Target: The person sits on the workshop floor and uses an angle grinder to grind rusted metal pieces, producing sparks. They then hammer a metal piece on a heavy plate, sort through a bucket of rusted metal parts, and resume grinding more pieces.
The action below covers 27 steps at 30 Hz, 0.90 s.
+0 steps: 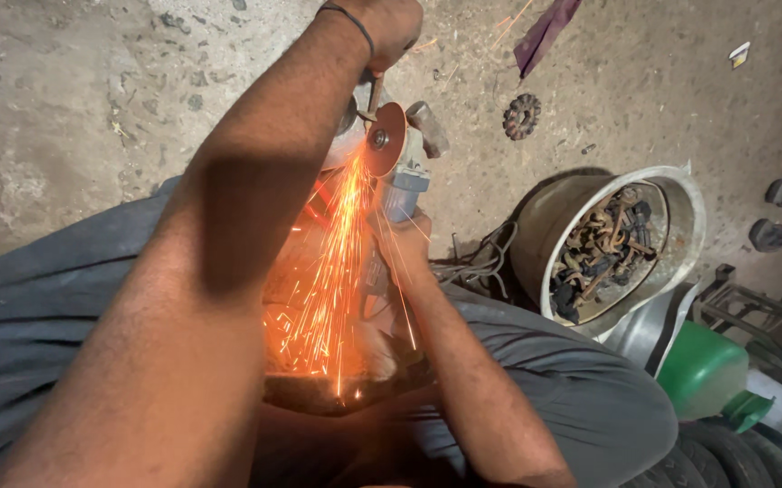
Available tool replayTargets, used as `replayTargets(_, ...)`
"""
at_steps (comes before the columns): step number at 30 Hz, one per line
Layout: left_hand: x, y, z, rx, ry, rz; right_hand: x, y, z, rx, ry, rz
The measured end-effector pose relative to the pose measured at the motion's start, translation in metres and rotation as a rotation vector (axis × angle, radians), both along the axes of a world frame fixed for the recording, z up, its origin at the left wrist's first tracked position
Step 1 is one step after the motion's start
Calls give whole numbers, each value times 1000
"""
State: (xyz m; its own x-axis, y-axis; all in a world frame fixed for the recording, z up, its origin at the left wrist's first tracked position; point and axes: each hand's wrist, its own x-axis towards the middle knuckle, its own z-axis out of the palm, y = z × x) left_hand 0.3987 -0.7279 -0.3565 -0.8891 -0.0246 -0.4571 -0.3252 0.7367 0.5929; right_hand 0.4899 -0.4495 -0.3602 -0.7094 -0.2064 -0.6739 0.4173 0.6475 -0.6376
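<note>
My left hand (389, 25) is at the top centre, fingers closed on a small rusty metal piece (376, 90) that it holds down against the spinning disc (385, 138) of an angle grinder (402, 185). My right hand (402, 242) grips the grinder's grey body from below, just under the disc. A shower of orange sparks (328, 280) streams down from the disc toward my lap, between my two forearms. My grey-trousered legs fill the lower part of the view. A black band circles my left wrist.
A metal basin (680, 212) full of rusty chain and scrap parts stands to the right on the dirt floor. A black toothed gear (521, 116) lies beyond it. A green plastic container (700, 370), tyres (725, 456) and cables (481, 258) crowd the lower right.
</note>
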Motion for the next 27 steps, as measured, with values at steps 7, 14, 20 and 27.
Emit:
replayTargets(7,4,-2,10,1,4,3,1,2,-6,23,59,12)
replayTargets(14,12,-2,22,11,17,7,3,10,-12,-74,-18,-20)
replayTargets(20,11,-1,28,22,13,-14,1,11,-16,-17,98,102)
replayTargets(27,12,0,28,29,16,-19,4,10,-16,17,40,15)
